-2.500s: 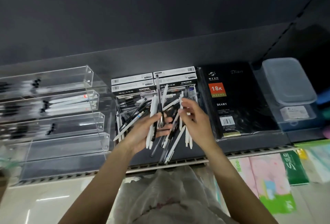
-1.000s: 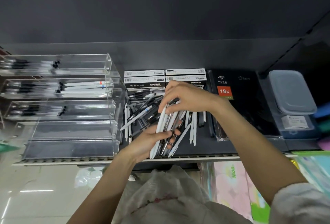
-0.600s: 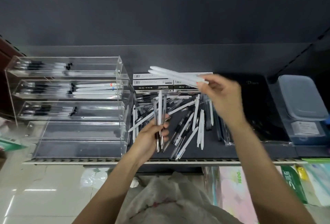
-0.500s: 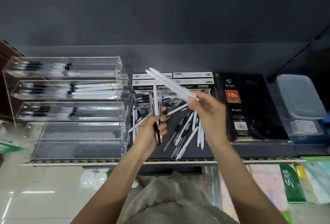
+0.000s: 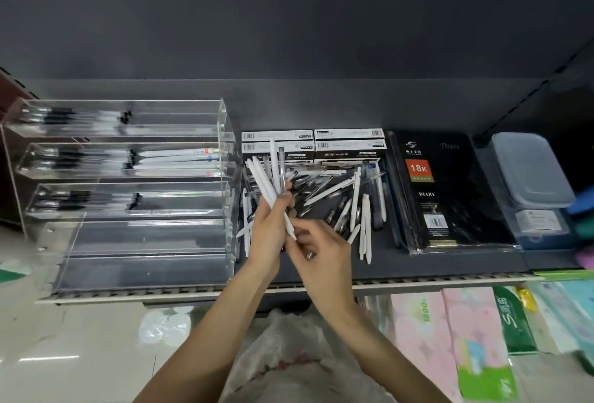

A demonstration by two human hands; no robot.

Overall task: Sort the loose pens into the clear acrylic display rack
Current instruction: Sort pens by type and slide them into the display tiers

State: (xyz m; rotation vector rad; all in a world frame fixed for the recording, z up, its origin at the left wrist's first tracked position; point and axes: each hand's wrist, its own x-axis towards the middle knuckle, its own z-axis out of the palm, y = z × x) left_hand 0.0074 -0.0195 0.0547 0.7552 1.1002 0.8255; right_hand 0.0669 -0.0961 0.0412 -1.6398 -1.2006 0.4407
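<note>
The clear acrylic rack (image 5: pixel 144 238) stands on the left of the dark shelf. Its upper three tiers hold pens, and the lower two look bare. A pile of loose white and clear pens (image 5: pixel 340 190) lies just right of the rack. My left hand (image 5: pixel 268 235) grips a fanned bundle of white and clear pens (image 5: pixel 266 177) pointing up, above the pile's left side. My right hand (image 5: pixel 324 251) is right beside it, fingers curled and pinching the bundle's lower tips.
Pen boxes (image 5: pixel 348 145) are stacked behind the pile. A black diary (image 5: pixel 443 193) and a lidded plastic container (image 5: pixel 527 168) sit to the right. The slotted shelf edge (image 5: pixel 418 282) runs in front, with tissue packs (image 5: pixel 450 338) below and a white plastic bag (image 5: pixel 295 361).
My right hand lifted white pens out of the pile and brought them left into my left hand's bundle. It now sits at the bundle's lower ends.
</note>
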